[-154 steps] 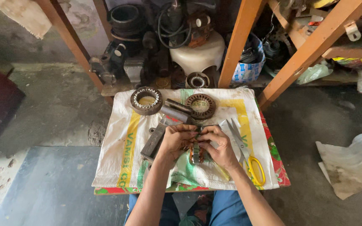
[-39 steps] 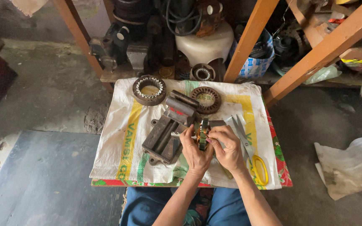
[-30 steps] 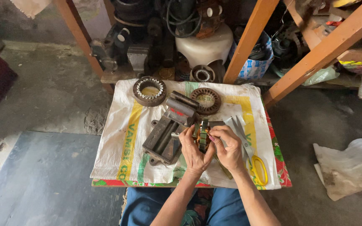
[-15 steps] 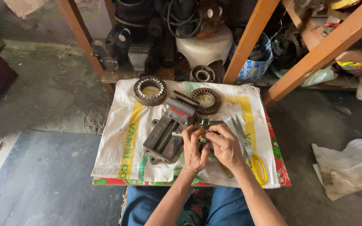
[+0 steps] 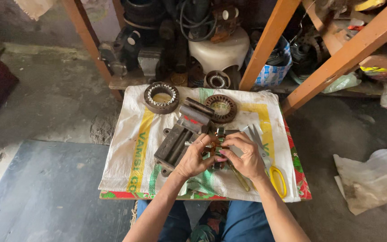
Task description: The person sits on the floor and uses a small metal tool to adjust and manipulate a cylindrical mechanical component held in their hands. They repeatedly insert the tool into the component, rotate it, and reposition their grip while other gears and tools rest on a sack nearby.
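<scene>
— Item in your hands?
— Both your left hand (image 5: 196,157) and right hand (image 5: 243,154) grip a small copper-wound motor part (image 5: 216,150), above the worktop (image 5: 126,148) centre.
— Nearby?
— Vise (image 5: 182,134) just left; scissors (image 5: 269,168) right; two metal rings (image 5: 161,97) far.

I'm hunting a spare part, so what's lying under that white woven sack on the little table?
Under the white sack only a red floral cloth shows along the near and right edges. The sack, vise and both hands cover everything else there.
</scene>
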